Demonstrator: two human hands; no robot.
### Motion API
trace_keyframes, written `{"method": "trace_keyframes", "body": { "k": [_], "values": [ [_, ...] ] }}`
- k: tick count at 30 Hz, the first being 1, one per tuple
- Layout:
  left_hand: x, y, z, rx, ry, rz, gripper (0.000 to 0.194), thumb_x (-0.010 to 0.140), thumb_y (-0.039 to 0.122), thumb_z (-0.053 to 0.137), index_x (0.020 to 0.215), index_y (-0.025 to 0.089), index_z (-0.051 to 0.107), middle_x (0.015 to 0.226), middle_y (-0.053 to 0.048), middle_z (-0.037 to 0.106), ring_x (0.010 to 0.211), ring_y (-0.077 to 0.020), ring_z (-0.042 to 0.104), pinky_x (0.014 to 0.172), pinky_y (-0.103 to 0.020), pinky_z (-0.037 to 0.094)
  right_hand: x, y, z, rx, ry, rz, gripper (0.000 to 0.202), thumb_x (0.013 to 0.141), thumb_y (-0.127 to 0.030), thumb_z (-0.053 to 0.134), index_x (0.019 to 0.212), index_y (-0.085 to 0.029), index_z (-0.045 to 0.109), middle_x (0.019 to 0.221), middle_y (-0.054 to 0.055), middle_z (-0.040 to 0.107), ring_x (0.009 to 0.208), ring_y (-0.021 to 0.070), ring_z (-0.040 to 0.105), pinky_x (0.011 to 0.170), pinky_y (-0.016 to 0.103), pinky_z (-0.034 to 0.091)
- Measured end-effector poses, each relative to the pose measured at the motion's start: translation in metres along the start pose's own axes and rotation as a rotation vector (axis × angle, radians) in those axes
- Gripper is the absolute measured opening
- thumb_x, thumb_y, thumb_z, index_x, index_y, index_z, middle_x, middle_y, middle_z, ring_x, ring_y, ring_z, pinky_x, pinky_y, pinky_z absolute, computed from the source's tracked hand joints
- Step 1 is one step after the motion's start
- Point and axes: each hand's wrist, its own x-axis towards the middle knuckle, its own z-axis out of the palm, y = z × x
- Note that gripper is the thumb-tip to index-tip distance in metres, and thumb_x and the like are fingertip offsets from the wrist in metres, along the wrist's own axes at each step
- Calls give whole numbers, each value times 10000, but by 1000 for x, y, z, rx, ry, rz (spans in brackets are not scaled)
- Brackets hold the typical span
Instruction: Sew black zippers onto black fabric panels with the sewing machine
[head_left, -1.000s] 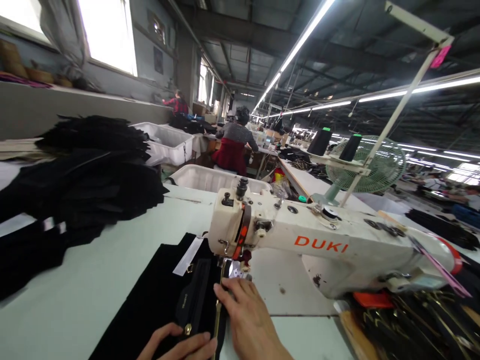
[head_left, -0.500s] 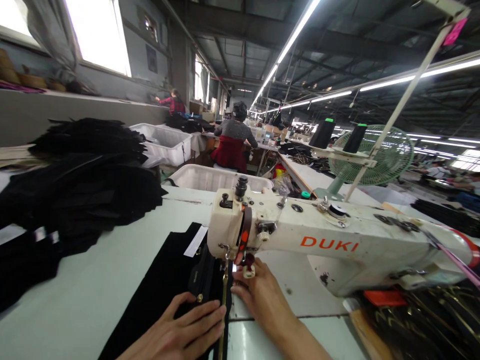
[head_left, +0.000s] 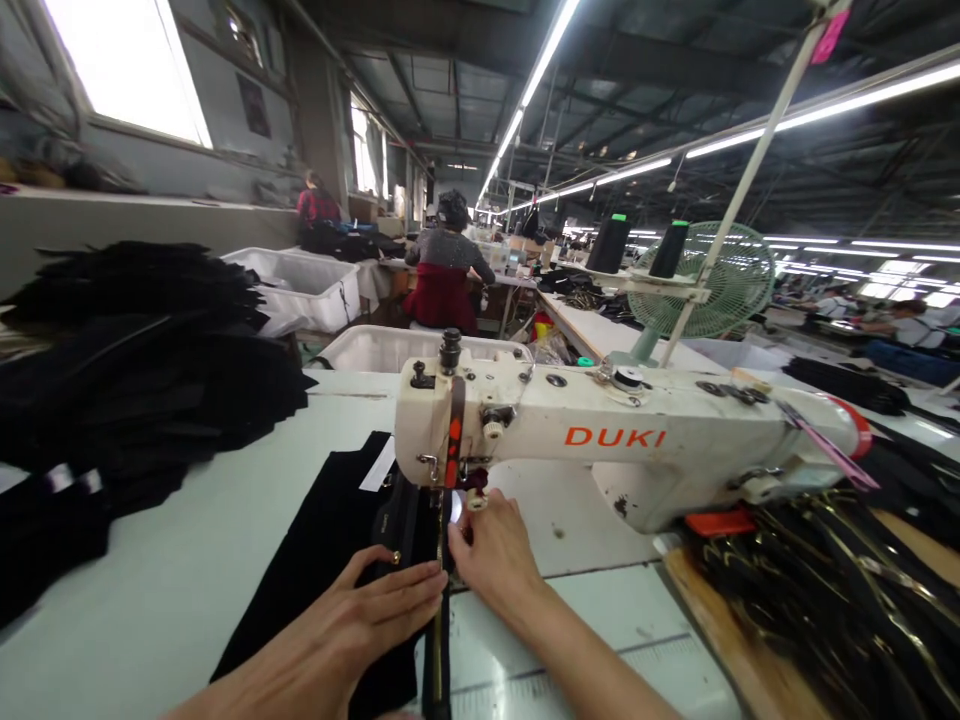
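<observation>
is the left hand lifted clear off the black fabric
No, the left hand lies flat on the black fabric, fingers spread toward the needle of the sewing machine.

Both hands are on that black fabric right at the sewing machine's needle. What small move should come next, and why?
Probably ease the black fabric forward under the needle, both hands guiding. The left hand lies flat on it beside the zipper strip, and the right hand has its fingertips at the foot of the sewing machine. The strip runs straight toward the needle, so it looks lined up to stitch.
</observation>
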Motion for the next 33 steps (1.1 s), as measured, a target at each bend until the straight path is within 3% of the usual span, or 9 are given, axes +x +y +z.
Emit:
{"method": "trace_keyframes", "body": {
  "k": [6, 9, 11, 14, 17, 19, 24, 30, 33],
  "values": [
    [10, 8, -13, -4, -42, 5, 589, 982, 463, 609, 1515, 281, 439, 1527, -95, 467, 1417, -335, 412, 1182, -597, 260, 39, 2, 14, 60, -5, 95, 121, 954, -202, 587, 962, -157, 699, 1045, 112, 695, 1093, 286, 614, 910, 452, 490],
    [12, 10, -16, -27, -34, 46, 563, 993, 430, 600, 1514, 287, 440, 1518, -93, 486, 1399, -313, 447, 1185, -562, 268, 54, 12, 13, 89, -16, 99, 132, 943, -272, 667, 1003, -156, 675, 1091, 69, 679, 1067, 244, 628, 946, 458, 493],
    [10, 12, -16, -34, -12, 45, 585, 979, 435, 624, 1517, 310, 432, 1520, -83, 489, 1390, -323, 458, 1186, -581, 250, 47, 18, 6, 102, -5, 72, 152, 914, -232, 695, 1019, -127, 663, 1076, 93, 673, 1039, 246, 637, 925, 434, 517],
    [4, 14, -11, 13, 19, -43, 640, 908, 461, 704, 1492, 365, 462, 1510, -64, 509, 1385, -373, 451, 1158, -639, 273, 11, 19, -9, 115, 38, -38, 253, 889, -75, 626, 1141, -70, 617, 1177, 180, 626, 1128, 269, 597, 957, 412, 516],
    [-2, 14, -5, 26, 36, -91, 753, 848, 457, 765, 1511, 404, 413, 1495, -60, 521, 1374, -389, 461, 1141, -648, 303, -29, 16, -16, 156, 3, -275, 326, 872, -60, 602, 1172, -186, 614, 1231, 83, 634, 1167, 213, 586, 1065, 396, 468],
    [-4, 12, -3, 9, 60, -57, 797, 850, 476, 767, 1534, 407, 364, 1502, -60, 515, 1372, -371, 470, 1153, -618, 302, -44, 14, -14, 190, 11, -402, 379, 870, -46, 567, 1218, -194, 588, 1258, 64, 647, 1216, 211, 575, 1156, 460, 382],
    [-1, 2, -6, -9, 135, 2, 771, 845, 503, 772, 1516, 408, 405, 1493, -60, 528, 1350, -354, 502, 1164, -567, 308, -35, 18, 5, 155, 57, -437, 457, 853, -20, 516, 1275, -186, 560, 1307, 75, 654, 1242, 256, 591, 1120, 548, 424],
    [13, -7, -20, 27, 49, -74, 800, 798, 480, 812, 1500, 384, 442, 1518, -96, 493, 1370, -386, 469, 1133, -622, 324, -16, 28, 26, 49, 147, -453, 502, 865, -39, 500, 1359, -131, 503, 1298, 153, 653, 1213, 309, 620, 1044, 598, 488],
    [20, -12, -25, 36, 63, -75, 775, 804, 526, 797, 1488, 373, 466, 1492, -102, 523, 1355, -391, 486, 1122, -621, 346, -13, 29, 24, 71, 194, -427, 488, 877, -54, 522, 1357, -141, 509, 1228, 148, 677, 1174, 307, 635, 1025, 576, 508]
  ]
}}
